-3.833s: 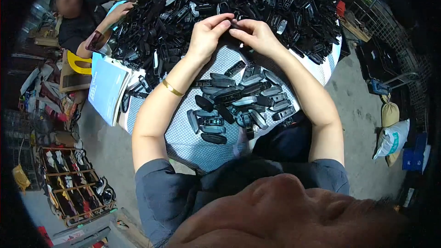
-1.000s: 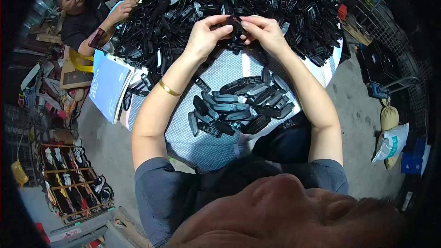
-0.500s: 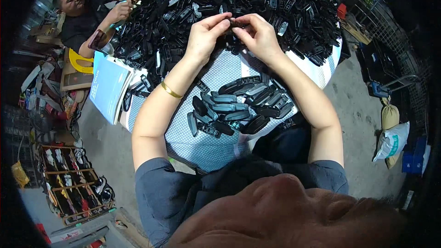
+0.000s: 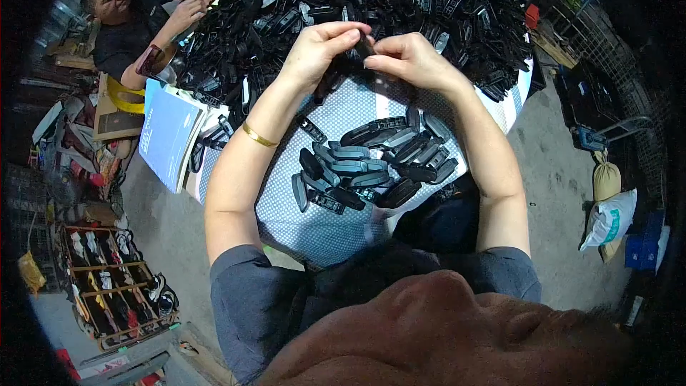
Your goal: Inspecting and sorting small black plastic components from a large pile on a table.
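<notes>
Between my two hands, over the near edge of a big heap, is a small elongated black plastic part (image 4: pixel 364 44). My left hand (image 4: pixel 318 53) pinches its upper end between thumb and fingers. At its lower right side, the thumb and fingers of my right hand (image 4: pixel 414 63) close on the part; the exact contact is partly hidden. The heap (image 4: pixel 443 0) of similar black parts covers the far side of the table. Nearer to me, between my forearms, a smaller group of black and grey curved parts (image 4: pixel 350 166) lies on the light patterned table cover (image 4: pixel 314 232).
A co-worker (image 4: pixel 118 21) at the far left works with both hands at the heap. A blue-covered book (image 4: pixel 170 139) lies on the table's left edge. Left on the floor stands a divided rack (image 4: pixel 114 286); sacks (image 4: pixel 611 218) and a hand cart (image 4: pixel 593 111) are at right.
My right hand has turned and shifted slightly right and down, uncovering more of the black part. The left hand has stayed nearly in place. A tiny dark piece now shows over the floor at right.
</notes>
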Motion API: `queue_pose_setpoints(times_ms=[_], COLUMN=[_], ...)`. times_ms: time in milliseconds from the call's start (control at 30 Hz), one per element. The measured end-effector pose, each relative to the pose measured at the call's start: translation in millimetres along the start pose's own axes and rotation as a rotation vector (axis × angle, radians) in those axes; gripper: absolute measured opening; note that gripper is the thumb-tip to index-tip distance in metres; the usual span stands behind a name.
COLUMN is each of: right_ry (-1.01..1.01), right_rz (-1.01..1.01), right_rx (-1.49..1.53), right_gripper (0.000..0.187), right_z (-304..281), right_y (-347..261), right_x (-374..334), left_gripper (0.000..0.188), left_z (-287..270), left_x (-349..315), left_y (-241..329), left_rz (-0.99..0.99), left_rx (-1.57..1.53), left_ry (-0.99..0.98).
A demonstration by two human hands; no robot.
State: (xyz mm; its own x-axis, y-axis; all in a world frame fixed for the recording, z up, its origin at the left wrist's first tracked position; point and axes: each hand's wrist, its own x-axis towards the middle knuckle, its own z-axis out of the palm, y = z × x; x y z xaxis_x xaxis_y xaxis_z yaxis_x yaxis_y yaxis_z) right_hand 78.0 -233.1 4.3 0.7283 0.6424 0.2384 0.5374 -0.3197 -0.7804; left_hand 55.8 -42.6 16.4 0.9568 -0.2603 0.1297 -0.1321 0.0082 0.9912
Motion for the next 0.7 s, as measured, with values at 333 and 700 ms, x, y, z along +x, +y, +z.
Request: queue_pose_setpoints(times_ms=[333,700], right_ry=[-0.097,0.161], right_rz=[0.005,0.163], right_rx=[-0.735,0.014], right_gripper=[0.037,0.034], right_z=[-9.1,-11.2], right_y=[19.8,20.4], right_x=[-14.8,1.1], left_gripper=[0.017,0.030], left_z=[15.8,7.4], left_x=[-4.6,4.4], left_y=[0.3,-27.4], left_rz=[0.034,0.413], left_rx=[0.991,1.329], left_ry=[-0.270,-0.033])
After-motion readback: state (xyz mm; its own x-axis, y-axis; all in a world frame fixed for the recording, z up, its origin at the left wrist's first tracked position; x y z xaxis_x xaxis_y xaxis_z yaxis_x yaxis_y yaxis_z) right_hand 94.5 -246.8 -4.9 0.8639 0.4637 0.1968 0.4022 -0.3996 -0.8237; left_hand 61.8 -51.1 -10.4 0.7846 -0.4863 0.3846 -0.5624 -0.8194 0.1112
